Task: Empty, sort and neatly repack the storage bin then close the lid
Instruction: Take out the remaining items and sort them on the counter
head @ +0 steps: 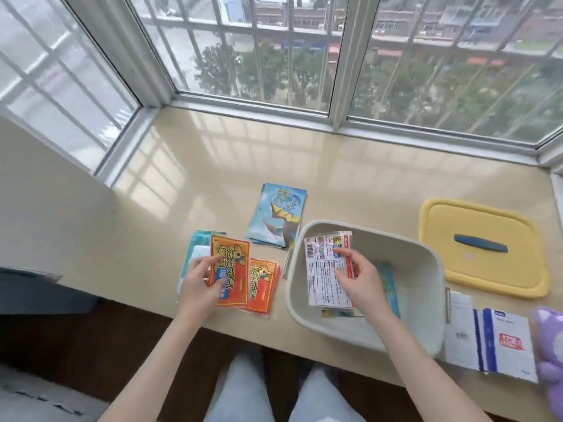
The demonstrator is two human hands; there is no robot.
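orange packet point(234, 263), one, pinched: left fingers point(209, 260); white packet point(323, 284), one, gripped: right fingers point(345, 255).

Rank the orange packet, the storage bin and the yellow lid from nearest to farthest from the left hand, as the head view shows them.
1. Orange packet: held in the left hand itself.
2. Storage bin: just to the right of that hand.
3. Yellow lid: beyond the bin, far right on the ledge.
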